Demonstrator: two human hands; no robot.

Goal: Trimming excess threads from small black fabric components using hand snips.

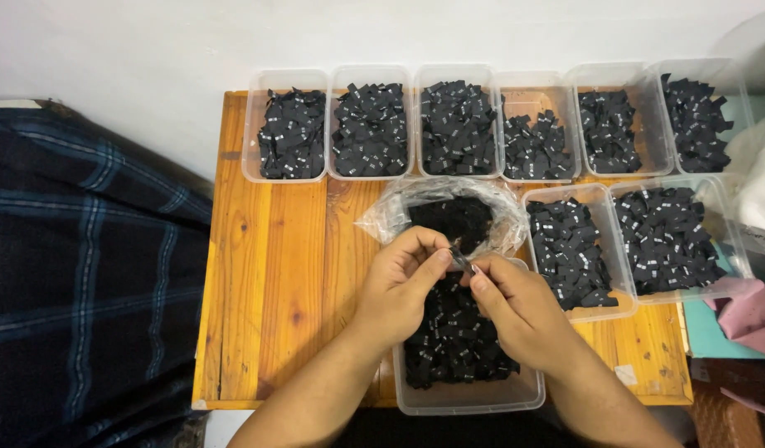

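In the head view, the left hand (396, 282) and right hand (515, 309) meet fingertip to fingertip, both pinching one small black label (459, 258) above the near tub (469, 398), so strays drop back in. An open plastic bag (382, 217) lies just beyond on the wooden table (274, 274), near the filled trays (287, 124).

Small black label (459, 258) pinched between left hand (403, 282) and right hand (515, 303) was mostly covered by fingers, blurred. Print on it unreadable. Near tub (469, 398) behind the hands was partly hidden; forearms cut off at bottom edge.
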